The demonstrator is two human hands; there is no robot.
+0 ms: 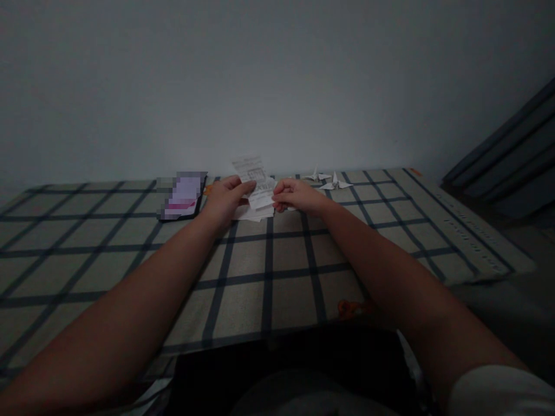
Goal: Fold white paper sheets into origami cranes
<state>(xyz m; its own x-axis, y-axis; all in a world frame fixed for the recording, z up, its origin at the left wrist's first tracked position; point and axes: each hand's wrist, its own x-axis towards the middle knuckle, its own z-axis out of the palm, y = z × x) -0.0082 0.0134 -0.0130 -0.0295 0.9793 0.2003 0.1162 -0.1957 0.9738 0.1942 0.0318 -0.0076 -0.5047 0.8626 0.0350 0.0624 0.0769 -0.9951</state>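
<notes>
My left hand (228, 197) pinches the left edge of a printed paper slip (252, 166), thumb on its front. The slip is raised and tilted above the table. At its lower right edge, my right hand (297, 195) has its fingers closed on the paper. More white paper sheets (255, 215) lie flat beneath it on the checked tablecloth (251, 254). Beyond my right hand stand two folded paper cranes, one nearer (336, 183) and one farther back (317, 174).
A phone or tablet (184, 196) with a lit, pixelated screen is left of my left hand. A small orange thing (208, 189) shows behind that hand. Orange tassels (349, 309) hang at the near edge. The wall (277, 86) rises behind the table; a dark curtain (507, 138) is at right.
</notes>
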